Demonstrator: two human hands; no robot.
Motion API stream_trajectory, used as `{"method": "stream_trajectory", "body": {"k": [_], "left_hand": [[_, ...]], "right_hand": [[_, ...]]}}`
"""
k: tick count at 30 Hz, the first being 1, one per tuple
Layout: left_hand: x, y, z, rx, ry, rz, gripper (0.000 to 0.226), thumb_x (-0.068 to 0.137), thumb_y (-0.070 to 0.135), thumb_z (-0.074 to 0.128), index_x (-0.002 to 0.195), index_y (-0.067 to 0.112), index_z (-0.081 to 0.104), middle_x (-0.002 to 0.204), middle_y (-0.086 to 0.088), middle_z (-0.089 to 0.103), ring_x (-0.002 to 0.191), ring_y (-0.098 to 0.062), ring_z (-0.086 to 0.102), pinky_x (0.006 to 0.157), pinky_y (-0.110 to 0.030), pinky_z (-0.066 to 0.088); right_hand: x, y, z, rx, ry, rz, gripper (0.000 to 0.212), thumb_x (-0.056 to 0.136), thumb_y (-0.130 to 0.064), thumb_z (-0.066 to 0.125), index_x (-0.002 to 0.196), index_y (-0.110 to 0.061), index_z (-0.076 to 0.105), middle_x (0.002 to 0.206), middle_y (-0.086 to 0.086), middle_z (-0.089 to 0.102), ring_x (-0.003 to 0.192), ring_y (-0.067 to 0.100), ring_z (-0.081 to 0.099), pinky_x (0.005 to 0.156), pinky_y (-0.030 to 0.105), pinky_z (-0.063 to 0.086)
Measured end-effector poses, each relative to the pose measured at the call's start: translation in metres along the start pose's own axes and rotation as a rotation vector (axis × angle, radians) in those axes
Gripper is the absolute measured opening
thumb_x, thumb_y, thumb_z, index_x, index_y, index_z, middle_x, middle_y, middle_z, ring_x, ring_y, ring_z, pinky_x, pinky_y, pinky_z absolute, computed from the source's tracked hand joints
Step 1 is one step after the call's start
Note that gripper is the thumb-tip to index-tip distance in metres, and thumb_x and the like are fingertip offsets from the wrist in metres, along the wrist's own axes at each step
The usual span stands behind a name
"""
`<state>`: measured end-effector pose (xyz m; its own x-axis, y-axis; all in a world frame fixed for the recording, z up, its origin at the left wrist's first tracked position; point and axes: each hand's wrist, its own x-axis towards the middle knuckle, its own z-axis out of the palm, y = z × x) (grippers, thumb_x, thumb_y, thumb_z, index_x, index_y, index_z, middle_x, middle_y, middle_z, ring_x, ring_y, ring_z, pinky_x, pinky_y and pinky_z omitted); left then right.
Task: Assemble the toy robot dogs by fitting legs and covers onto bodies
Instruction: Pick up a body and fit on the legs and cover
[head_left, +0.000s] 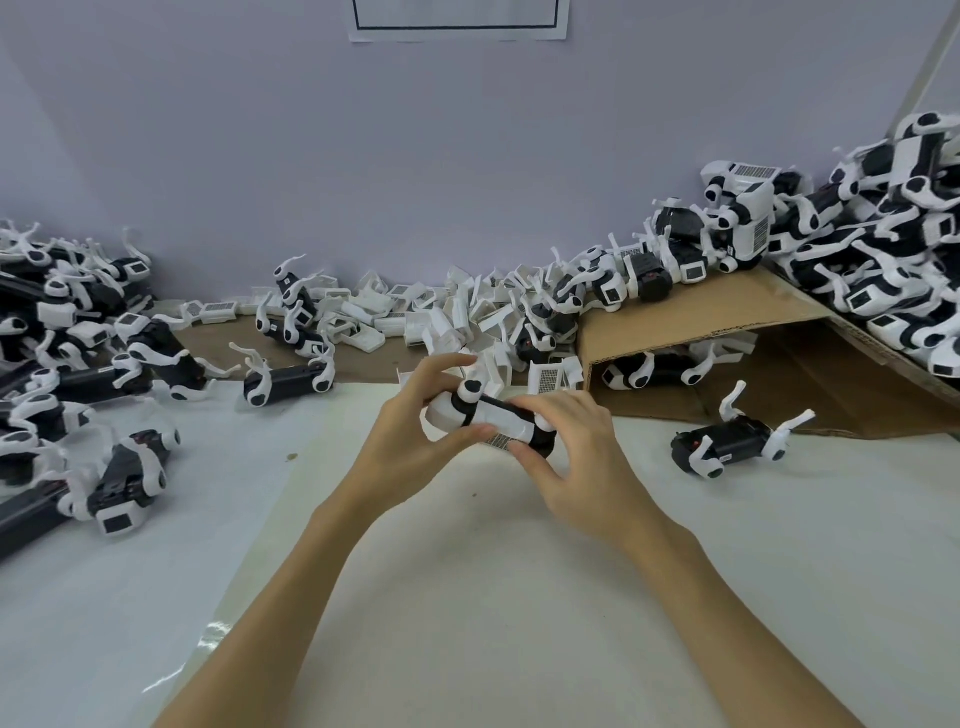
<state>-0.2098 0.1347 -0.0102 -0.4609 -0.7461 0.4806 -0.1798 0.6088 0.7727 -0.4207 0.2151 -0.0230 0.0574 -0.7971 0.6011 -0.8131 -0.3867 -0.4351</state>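
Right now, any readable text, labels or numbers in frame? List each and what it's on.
None readable.
Paper sheet on the wall: black frame only, no text in view.
Cardboard edge: dark print, too blurred to read.
Small tags on the toy dog bodies: too small to read.

No readable text anywhere. Paper sheet on the wall at top shows only a black rectangular border, cut off by the frame edge, no words in view. Cardboard flap has a dark printed line along its edge, too blurred to read. Toy dog parts carry grid-pattern panels, not lettering; small pale tags on a few bodies are too small to make out
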Motion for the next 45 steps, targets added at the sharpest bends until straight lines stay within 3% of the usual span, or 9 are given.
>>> {"method": "stream_trajectory", "body": {"k": [9, 13, 18, 21, 24, 30, 35, 40, 45], "left_hand": [[-0.001, 0.010, 0.002, 0.003, 0.004, 0.016, 0.046, 0.091, 0.047, 0.081, 0.135, 0.039, 0.069, 0.119, 0.019, 0.074, 0.116, -0.006, 0.069, 0.095, -0.014, 0.049], [-0.003, 0.012, -0.003, 0.030, -0.065, -0.052, 0.051, 0.082, 0.062, 0.079, 0.129, 0.046, 0.066, 0.126, 0.022, 0.068, 0.121, -0.009, 0.062, 0.099, -0.022, 0.048], [-0.002, 0.012, -0.007, 0.038, -0.154, -0.081, 0.056, 0.069, 0.064, 0.081, 0.120, 0.043, 0.073, 0.124, 0.017, 0.060, 0.125, -0.007, 0.054, 0.097, -0.005, 0.036], [-0.002, 0.012, -0.009, -0.020, -0.208, -0.107, 0.059, 0.070, 0.056, 0.087, 0.124, 0.038, 0.073, 0.129, 0.015, 0.065, 0.126, -0.005, 0.059, 0.099, -0.010, 0.041], [-0.002, 0.013, -0.004, -0.110, -0.177, -0.140, 0.046, 0.079, 0.039, 0.095, 0.120, 0.030, 0.075, 0.109, 0.009, 0.076, 0.101, -0.008, 0.071, 0.088, -0.014, 0.050], [0.000, 0.011, 0.005, -0.167, 0.076, -0.209, 0.040, 0.072, 0.060, 0.085, 0.102, 0.034, 0.080, 0.092, 0.002, 0.079, 0.083, -0.019, 0.074, 0.076, -0.030, 0.059], [0.003, 0.009, 0.016, -0.176, 0.132, -0.299, 0.050, 0.070, 0.070, 0.082, 0.105, 0.035, 0.080, 0.096, -0.021, 0.073, 0.092, -0.041, 0.069, 0.082, -0.058, 0.059], [0.000, 0.015, 0.020, -0.163, 0.043, -0.231, 0.043, 0.074, 0.064, 0.083, 0.111, 0.045, 0.071, 0.096, 0.007, 0.076, 0.084, -0.014, 0.070, 0.075, -0.026, 0.058], [-0.006, 0.023, 0.035, -0.090, 0.163, -0.071, 0.040, 0.077, 0.051, 0.087, 0.109, 0.036, 0.069, 0.101, 0.009, 0.070, 0.092, -0.016, 0.068, 0.077, -0.023, 0.054]], "right_hand": [[0.004, -0.006, -0.012, 0.283, -0.089, 0.225, 0.017, 0.099, -0.032, 0.071, 0.116, -0.029, 0.072, 0.109, -0.023, 0.067, 0.110, -0.001, 0.059, 0.088, 0.007, 0.040], [0.008, -0.010, -0.019, 0.637, -0.103, 0.437, 0.020, 0.106, -0.029, 0.060, 0.107, -0.015, 0.073, 0.092, 0.004, 0.074, 0.086, 0.009, 0.066, 0.077, 0.021, 0.047], [0.009, -0.006, -0.024, 0.830, -0.237, 0.643, 0.024, 0.105, -0.036, 0.060, 0.114, -0.018, 0.073, 0.113, 0.016, 0.074, 0.096, 0.020, 0.070, 0.083, 0.032, 0.054], [0.009, -0.001, -0.020, 0.892, -0.235, 0.688, 0.023, 0.103, -0.039, 0.062, 0.111, -0.021, 0.074, 0.111, 0.011, 0.076, 0.095, 0.022, 0.068, 0.079, 0.034, 0.052], [0.009, 0.002, -0.020, 0.938, -0.283, 0.722, 0.034, 0.103, -0.045, 0.060, 0.114, -0.014, 0.072, 0.103, 0.005, 0.075, 0.092, 0.019, 0.069, 0.073, 0.029, 0.054], [0.000, -0.005, -0.010, 0.338, -0.275, 0.357, 0.049, 0.098, -0.066, 0.055, 0.140, -0.043, 0.054, 0.119, -0.014, 0.063, 0.114, -0.001, 0.057, 0.096, 0.027, 0.044], [-0.003, -0.020, 0.013, -0.155, -0.020, 0.048, 0.050, 0.094, -0.033, 0.076, 0.140, -0.020, 0.060, 0.131, -0.006, 0.066, 0.121, 0.020, 0.060, 0.099, 0.040, 0.045], [0.002, -0.017, 0.005, -0.103, 0.108, 0.109, 0.043, 0.093, -0.028, 0.079, 0.134, -0.026, 0.066, 0.125, -0.013, 0.072, 0.111, 0.005, 0.060, 0.099, 0.035, 0.043], [-0.001, -0.010, 0.001, 0.025, 0.053, 0.126, 0.052, 0.092, -0.021, 0.079, 0.141, -0.027, 0.061, 0.125, -0.010, 0.071, 0.108, 0.001, 0.052, 0.103, 0.035, 0.046]]}}
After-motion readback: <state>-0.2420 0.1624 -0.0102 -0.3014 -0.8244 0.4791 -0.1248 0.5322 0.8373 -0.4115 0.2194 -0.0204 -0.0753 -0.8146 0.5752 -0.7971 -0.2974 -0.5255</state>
